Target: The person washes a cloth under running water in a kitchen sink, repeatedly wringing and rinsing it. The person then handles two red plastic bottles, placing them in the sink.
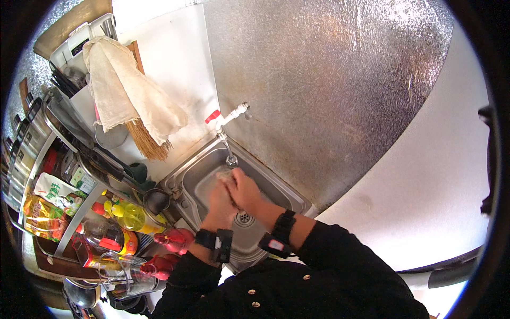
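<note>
My left hand (224,201) and my right hand (246,191) are pressed together over the stainless steel sink (201,177), just under the tap's spout (232,160). Both are blurred. A pale, indistinct patch shows at the fingertips; whether it is water or an object between the palms is unclear. Behind the hands, the white tap (228,121) has a red lever handle (212,116). The drain strainer (244,219) is visible below my wrists. Each wrist wears a black strap with a small device.
On the left, a rack holds bottles of yellow liquid (133,217), a dark sauce bottle (101,233) and food packets (46,215). Two red-topped bottles (175,239) stand close to my left forearm. A beige cloth (127,87) hangs over a straw brush (149,141). A foil-like panel (310,95) rises behind the sink.
</note>
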`<state>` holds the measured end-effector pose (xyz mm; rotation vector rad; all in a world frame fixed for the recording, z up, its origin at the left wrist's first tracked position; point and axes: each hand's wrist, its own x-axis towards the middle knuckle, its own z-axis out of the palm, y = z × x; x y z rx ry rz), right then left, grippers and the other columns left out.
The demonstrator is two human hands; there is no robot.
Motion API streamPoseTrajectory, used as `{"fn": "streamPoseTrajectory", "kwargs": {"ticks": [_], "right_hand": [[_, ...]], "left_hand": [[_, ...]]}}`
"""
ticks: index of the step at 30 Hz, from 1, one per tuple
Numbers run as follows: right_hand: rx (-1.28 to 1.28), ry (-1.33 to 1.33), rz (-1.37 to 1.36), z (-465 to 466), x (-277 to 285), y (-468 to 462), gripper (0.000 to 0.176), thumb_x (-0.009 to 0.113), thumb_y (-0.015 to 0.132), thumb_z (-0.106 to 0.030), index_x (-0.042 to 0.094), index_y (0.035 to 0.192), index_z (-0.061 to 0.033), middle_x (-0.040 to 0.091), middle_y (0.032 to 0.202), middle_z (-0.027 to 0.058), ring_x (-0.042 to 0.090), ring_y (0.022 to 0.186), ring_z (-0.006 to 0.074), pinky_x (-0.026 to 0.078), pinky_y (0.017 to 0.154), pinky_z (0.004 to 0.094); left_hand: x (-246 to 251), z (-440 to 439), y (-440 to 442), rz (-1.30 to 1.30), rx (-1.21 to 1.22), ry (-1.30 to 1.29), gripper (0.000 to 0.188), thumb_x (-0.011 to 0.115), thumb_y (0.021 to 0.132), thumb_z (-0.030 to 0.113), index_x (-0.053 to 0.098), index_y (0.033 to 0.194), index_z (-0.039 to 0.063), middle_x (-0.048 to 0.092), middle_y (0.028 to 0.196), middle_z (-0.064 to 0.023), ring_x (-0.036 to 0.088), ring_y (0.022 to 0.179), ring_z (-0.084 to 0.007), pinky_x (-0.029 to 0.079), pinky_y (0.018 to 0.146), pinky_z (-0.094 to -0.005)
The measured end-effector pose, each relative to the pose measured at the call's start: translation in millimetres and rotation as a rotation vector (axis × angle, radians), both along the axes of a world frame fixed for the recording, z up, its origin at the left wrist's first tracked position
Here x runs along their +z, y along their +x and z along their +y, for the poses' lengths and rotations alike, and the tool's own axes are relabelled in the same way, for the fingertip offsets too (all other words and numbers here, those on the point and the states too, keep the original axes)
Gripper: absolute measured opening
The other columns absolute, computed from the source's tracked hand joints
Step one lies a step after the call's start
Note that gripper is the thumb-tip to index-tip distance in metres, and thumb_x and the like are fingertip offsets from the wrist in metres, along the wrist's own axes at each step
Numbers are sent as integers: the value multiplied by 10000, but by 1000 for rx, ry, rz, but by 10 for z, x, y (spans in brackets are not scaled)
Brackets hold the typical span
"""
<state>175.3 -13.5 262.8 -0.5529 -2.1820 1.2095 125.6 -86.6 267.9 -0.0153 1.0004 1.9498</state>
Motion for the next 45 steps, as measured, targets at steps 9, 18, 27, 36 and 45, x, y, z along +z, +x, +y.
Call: {"fn": "streamPoseTrajectory", "kwargs": {"ticks": [9, 18, 27, 36, 45], "right_hand": [[4, 63, -131, -157, -73, -64, 241, 420, 852, -225, 417, 1010, -43, 551, 774, 242, 521, 745, 436, 396, 647, 496], [75, 119, -77, -301, -51, -63, 222, 426, 854, -214, 431, 978, -30, 553, 793, 223, 524, 744, 420, 395, 640, 483], [-70, -358, 36, 452, -174, -5, 301, 490, 851, -231, 456, 1096, -59, 571, 868, 148, 555, 765, 243, 430, 666, 347], [556, 201, -464, 488, 71, 416, 385, 564, 787, -276, 512, 1115, -79, 585, 888, 113, 537, 763, 171, 425, 687, 291], [239, -972, 73, 537, 98, 343, 200, 430, 843, -186, 509, 990, -75, 541, 882, 28, 537, 812, 141, 430, 737, 314]], "left_hand": [[-227, -58, -167, 46, -68, -56, 359, 374, 904, 353, 505, 1047, 50, 553, 966, -64, 542, 862, -181, 453, 722, -328], [-86, -218, -166, 19, 29, -123, 251, 413, 891, 276, 520, 1002, 78, 567, 924, -49, 557, 828, -165, 464, 699, -302], [317, -279, -170, 9, -116, -77, 374, 412, 892, 376, 511, 1036, 45, 575, 945, -75, 565, 840, -204, 466, 747, -328], [231, -501, -543, 221, -164, 143, 447, 580, 762, 77, 379, 1158, 21, 504, 1026, -74, 500, 953, -192, 413, 830, -317], [198, -456, -399, 753, -565, -132, 544, 621, 735, 71, 367, 1208, -13, 474, 1110, -96, 471, 1013, -165, 372, 873, -271]]}}
